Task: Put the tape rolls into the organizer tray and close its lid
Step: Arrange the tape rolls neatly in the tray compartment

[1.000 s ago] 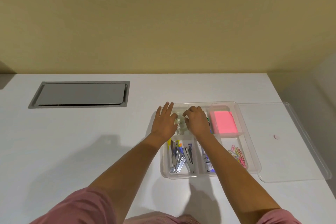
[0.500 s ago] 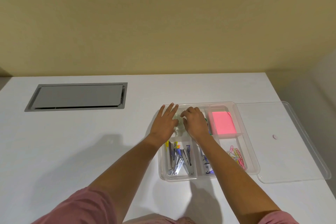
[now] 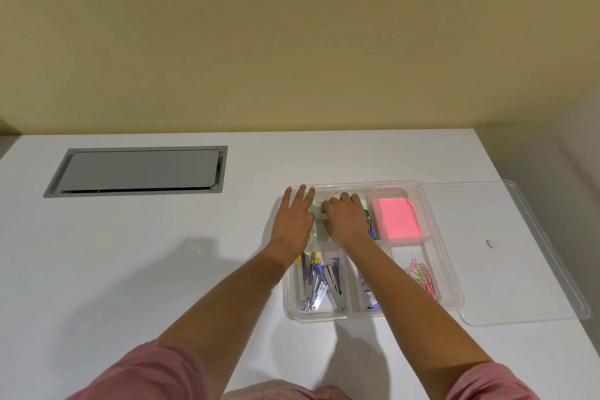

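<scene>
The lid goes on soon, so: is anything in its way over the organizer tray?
Yes. The left hand and right hand reach across the organizer tray to its far-left compartment; the lid lies beside it, to the right.

Wall (image 3: 292, 42) across the upper half is showing flat mustard yellow, no pattern. Table (image 3: 130, 253) is reading plain white, with soft grey shadows lying lower centre. Hatch plate (image 3: 139, 169) at upper left is showing matte grey inside a lighter grey frame. Organizer tray (image 3: 452, 269) right of centre is looking clear, colourless. Lid (image 3: 526, 276) at far right is looking equally clear, carrying one small whitish dot (image 3: 491, 243). Sticky notes (image 3: 397, 219) are glowing neon pink. Paper clips (image 3: 422, 278) are mixing pink, yellow, orange. Metal tools (image 3: 321, 286) are shining silver, with blue and yellow bits among them. Pins (image 3: 367, 213) are showing green and blue. Tape rolls (image 3: 317, 212) are showing pale, see-through, faintly green. Sleeves (image 3: 146, 370) along the bottom edge are showing dusty pink.
</scene>
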